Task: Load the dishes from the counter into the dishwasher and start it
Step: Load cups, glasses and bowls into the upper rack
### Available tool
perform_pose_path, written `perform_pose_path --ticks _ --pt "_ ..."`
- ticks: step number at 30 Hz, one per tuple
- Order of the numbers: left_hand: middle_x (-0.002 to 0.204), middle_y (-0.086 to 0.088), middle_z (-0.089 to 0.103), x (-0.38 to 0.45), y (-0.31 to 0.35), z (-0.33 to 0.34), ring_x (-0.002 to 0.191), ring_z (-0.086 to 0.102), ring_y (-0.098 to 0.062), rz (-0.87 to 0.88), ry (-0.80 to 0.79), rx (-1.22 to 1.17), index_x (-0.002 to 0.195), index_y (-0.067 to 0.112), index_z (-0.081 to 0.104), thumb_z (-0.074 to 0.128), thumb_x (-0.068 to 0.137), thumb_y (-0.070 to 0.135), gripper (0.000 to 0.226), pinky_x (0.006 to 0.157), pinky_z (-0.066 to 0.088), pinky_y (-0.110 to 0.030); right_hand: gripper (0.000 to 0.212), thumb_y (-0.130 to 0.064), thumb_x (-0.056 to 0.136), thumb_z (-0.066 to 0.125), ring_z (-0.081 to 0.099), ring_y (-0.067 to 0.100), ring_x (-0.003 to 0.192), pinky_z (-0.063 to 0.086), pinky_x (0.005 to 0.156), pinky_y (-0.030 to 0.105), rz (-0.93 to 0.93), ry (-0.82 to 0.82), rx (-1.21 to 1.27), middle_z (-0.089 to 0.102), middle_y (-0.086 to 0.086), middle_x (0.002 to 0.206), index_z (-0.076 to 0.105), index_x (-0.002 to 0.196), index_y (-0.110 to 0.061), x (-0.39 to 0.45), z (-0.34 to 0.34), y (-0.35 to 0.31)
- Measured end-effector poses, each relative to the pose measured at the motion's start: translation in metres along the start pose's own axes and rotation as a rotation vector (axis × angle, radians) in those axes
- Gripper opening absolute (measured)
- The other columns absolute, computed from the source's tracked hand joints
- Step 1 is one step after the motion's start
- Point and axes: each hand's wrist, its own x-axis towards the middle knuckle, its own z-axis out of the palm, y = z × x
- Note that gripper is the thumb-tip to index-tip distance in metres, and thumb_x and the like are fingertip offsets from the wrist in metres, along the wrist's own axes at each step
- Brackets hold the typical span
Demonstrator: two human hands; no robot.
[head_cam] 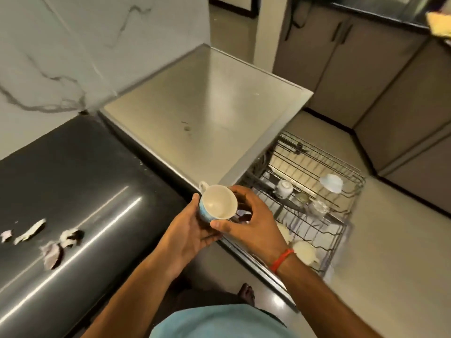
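A small cup, cream inside and blue outside, is tilted with its mouth facing me and its handle at the upper left. My left hand cradles it from below and the left. My right hand grips its rim and right side, thumb at the lower edge. Both hands are above the near left corner of the pulled-out wire rack of the dishwasher. On the rack lie an upside-down white cup, an upside-down pale blue cup, clear glasses and cream dishes.
A dark glossy counter lies to the left, with torn scraps near its front. A marble wall rises behind it. Beige cabinets line the far right across a pale floor. My foot stands below the rack.
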Motion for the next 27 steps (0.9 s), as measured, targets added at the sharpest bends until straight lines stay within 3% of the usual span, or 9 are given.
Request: perform_pose_path --ticks 9,14,19,22,27 --pt "0.123 -0.015 0.073 0.060 -0.006 0.064 0.109 0.072 -0.030 -0.140 -0.161 0.276 0.134 0.019 0.060 0.045 0.093 0.061 0.061 0.091 0.056 -0.043 0.068 -0.042 0.070 0.089 0.060 0.005 0.117 0.054 0.094 0.031 0.175 0.214 0.094 0.064 -0.017 0.125 0.056 0.129 -0.040 -0.015 -0.060 0.041" --pt "0.110 -0.002 0.078 0.094 -0.002 0.093 0.099 0.075 -0.019 -0.124 -0.278 0.533 0.125 0.027 0.065 0.055 0.087 0.065 0.055 0.075 0.057 -0.029 0.066 -0.033 0.072 0.090 0.060 0.000 0.110 0.051 0.084 0.017 0.313 0.332 0.036 0.065 -0.019 0.120 0.056 0.127 -0.039 -0.014 -0.082 0.070" --pt "0.107 0.002 0.077 0.133 -0.007 0.118 0.095 0.074 -0.014 -0.135 -0.331 0.697 0.123 0.025 0.062 0.058 0.092 0.062 0.048 0.075 0.055 -0.029 0.084 -0.034 0.066 0.091 0.058 0.001 0.109 0.050 0.093 0.026 0.448 0.459 -0.046 0.062 -0.016 0.117 0.049 0.138 -0.037 0.000 -0.095 0.099" --pt "0.112 0.002 0.076 0.154 -0.013 0.131 0.100 0.074 -0.013 -0.159 -0.351 0.766 0.124 0.025 0.059 0.063 0.089 0.061 0.050 0.076 0.055 -0.028 0.078 -0.026 0.067 0.090 0.059 0.001 0.105 0.052 0.089 0.025 0.490 0.564 -0.065 0.059 -0.022 0.111 0.051 0.134 -0.035 0.005 -0.099 0.108" --pt "0.117 -0.003 0.072 0.180 -0.029 0.159 0.097 0.073 -0.011 -0.220 -0.352 0.828 0.124 0.020 0.052 0.068 0.091 0.051 0.048 0.065 0.057 -0.021 0.059 -0.022 0.069 0.088 0.062 0.009 0.093 0.057 0.079 0.032 0.595 0.739 -0.027 0.061 -0.009 0.107 0.054 0.117 -0.032 0.006 -0.103 0.143"
